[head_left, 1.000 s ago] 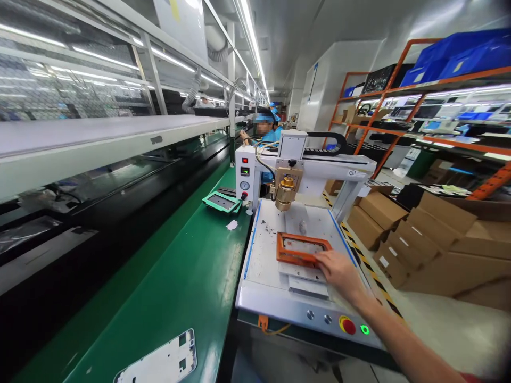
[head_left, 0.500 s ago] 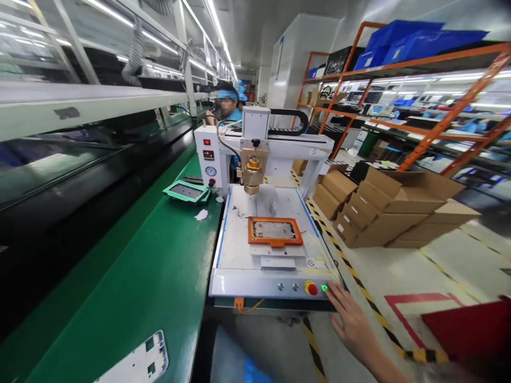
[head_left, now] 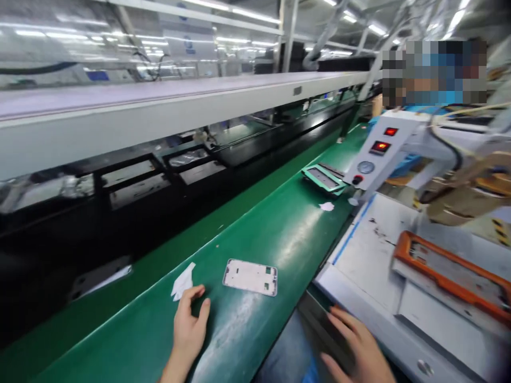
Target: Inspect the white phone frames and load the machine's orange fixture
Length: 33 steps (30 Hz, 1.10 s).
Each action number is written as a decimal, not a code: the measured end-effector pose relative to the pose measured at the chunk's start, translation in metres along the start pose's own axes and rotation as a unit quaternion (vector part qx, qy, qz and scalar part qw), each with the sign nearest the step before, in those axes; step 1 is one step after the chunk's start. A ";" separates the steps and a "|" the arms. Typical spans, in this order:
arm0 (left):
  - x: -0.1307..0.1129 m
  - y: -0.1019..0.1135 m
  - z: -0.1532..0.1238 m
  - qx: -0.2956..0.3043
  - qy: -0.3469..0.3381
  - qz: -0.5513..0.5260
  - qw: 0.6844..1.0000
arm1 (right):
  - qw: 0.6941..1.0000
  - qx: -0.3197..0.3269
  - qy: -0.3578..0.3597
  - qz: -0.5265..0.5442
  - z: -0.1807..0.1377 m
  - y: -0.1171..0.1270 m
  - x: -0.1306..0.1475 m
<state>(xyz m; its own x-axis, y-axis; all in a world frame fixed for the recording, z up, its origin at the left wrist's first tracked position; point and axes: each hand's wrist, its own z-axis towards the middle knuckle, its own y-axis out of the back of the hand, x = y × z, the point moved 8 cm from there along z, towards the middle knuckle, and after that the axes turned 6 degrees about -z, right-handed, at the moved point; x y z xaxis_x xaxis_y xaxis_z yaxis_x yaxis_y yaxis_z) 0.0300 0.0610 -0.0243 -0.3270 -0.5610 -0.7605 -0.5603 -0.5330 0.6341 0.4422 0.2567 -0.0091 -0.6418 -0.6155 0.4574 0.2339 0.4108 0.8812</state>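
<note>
Your left hand [head_left: 188, 327] lay flat on the green conveyor belt [head_left: 279, 234], fingers spread and holding nothing, its fingertips just short of a scrap of white paper [head_left: 182, 280]. Just to the right of that hand, on the same belt, lay a white phone frame [head_left: 250, 276], flat and untouched (no finger was on it). Your right hand [head_left: 357, 346] hovered low at the near edge of the white dispensing machine [head_left: 369, 250], fingers loosely open and gripping nothing; whether it touched the machine's front could not be told.

On the machine's bed to the right, an orange fixture [head_left: 451, 274] sat with a frame already seated in it, under the blurred brass nozzle head [head_left: 463, 199]. So, as a judgement, the loading of that fixture looked done, while the white phone frame on the belt had yet to be picked up.

Farther along the belt lay a green fixture [head_left: 322, 178] and another small white scrap [head_left: 326, 206], both well apart from your hands. A co-worker in blue stood at the far right.
</note>
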 end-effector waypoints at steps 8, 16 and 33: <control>0.034 -0.013 -0.005 0.044 0.168 -0.160 0.972 | 0.967 0.213 0.067 0.120 0.194 -0.093 0.101; -0.045 0.006 0.094 0.046 0.124 -0.427 0.895 | 0.880 0.304 0.041 0.364 0.304 -0.057 0.186; -0.121 0.100 0.137 -0.201 0.130 -0.456 0.857 | 0.841 0.236 0.175 0.455 0.369 -0.042 0.270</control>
<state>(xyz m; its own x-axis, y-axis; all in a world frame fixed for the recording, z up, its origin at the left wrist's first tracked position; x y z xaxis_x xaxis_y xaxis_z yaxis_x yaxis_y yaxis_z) -0.0910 0.1627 0.1120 0.3176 0.1096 -0.9419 -0.1682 -0.9710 -0.1698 -0.0107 0.3211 0.0331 -0.0813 -0.0284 0.9963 0.1434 0.9889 0.0399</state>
